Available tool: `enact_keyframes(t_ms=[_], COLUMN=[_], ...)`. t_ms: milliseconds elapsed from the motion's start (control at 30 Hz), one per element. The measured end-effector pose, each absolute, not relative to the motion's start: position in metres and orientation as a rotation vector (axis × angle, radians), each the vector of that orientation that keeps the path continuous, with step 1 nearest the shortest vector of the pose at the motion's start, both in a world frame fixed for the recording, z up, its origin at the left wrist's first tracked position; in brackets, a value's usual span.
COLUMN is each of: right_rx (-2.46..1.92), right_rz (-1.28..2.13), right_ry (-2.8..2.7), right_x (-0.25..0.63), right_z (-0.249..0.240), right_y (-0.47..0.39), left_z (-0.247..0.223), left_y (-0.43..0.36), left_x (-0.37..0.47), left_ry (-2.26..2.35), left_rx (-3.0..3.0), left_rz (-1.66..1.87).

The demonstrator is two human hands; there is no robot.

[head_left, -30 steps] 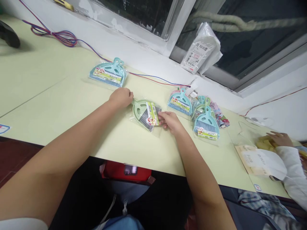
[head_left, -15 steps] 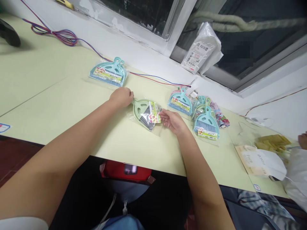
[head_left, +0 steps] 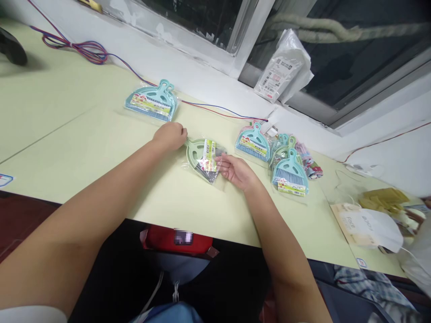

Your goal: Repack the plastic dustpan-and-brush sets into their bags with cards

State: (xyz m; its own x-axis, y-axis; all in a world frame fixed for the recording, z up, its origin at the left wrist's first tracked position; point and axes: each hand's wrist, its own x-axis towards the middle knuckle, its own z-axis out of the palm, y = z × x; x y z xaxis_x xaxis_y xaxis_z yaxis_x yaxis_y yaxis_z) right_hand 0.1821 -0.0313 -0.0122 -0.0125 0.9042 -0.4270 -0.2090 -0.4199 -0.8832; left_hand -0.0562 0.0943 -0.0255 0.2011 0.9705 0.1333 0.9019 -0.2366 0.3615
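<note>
A light green dustpan [head_left: 194,151] with a grey-bristled brush lies in clear plastic wrapping on the table in front of me. My left hand [head_left: 170,135] is closed at its handle end, which the fingers hide. At the other side, my right hand [head_left: 235,170] touches a yellow-green label card [head_left: 209,155] with its fingertips, the fingers stretched out and slightly bent. The card lies across the dustpan and brush, under or on the wrapping; I cannot tell which.
Wrapped blue dustpan sets [head_left: 151,102] lie at the back left. More stand to the right: a blue one [head_left: 253,142] over pink, and another blue one [head_left: 290,172] beside green ones. Cables [head_left: 90,53] run along the wall. A paper packet [head_left: 367,226] lies far right.
The label card has slid left across the dustpan and turned more upright, with my right fingertips following it. My left hand has stayed at the handle.
</note>
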Motion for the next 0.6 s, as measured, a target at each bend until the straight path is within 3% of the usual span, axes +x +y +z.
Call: enact_keyframes(t_ms=[600], right_rx=[-1.498], right_rz=[1.409], right_ry=[-0.771], right_x=[0.1832], right_z=[-0.0074], right_y=[-0.0338], left_z=[-0.0269], left_y=[0.0959], left_x=[-0.0566], left_ry=[1.788], left_rx=[2.302], left_rz=[0.517])
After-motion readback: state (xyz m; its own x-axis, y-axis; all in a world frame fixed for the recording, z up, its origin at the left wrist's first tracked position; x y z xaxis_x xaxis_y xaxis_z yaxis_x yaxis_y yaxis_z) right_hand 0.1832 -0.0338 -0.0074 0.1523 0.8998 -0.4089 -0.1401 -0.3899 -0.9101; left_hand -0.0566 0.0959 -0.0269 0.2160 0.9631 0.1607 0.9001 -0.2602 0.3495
